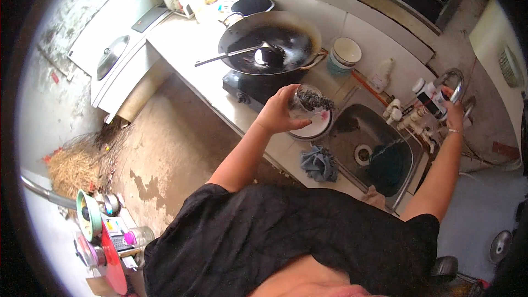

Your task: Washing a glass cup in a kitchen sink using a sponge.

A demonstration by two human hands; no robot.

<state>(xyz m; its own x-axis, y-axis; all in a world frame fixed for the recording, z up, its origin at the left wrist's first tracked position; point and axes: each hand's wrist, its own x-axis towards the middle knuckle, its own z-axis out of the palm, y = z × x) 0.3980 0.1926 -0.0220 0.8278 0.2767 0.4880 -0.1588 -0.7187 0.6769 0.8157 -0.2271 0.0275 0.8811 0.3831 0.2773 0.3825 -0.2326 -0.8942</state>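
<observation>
My left hand (284, 111) is closed around a clear glass cup (298, 110). A dark, curly scouring pad (315, 100) sits at the cup's mouth. Below the cup, a white enamel plate with a dark rim (315, 128) lies on the counter, partly covered. My right hand (455, 116) is at the curved metal faucet (457, 80), beside a white bottle with a dark label (429, 98). Its fingers are partly hidden, so what they grip is unclear. A thin stream of water (390, 147) runs into the steel sink (346, 150), where a dark teal round thing (385, 165) lies.
A large wok (284, 41) with a spatula (231, 55) sits on a black stove (247, 88). Stacked bowls (346, 51) and a whitish bottle (383, 76) stand along the wall. A blue-grey cloth (318, 164) and a pinkish cloth (374, 197) lie by the sink.
</observation>
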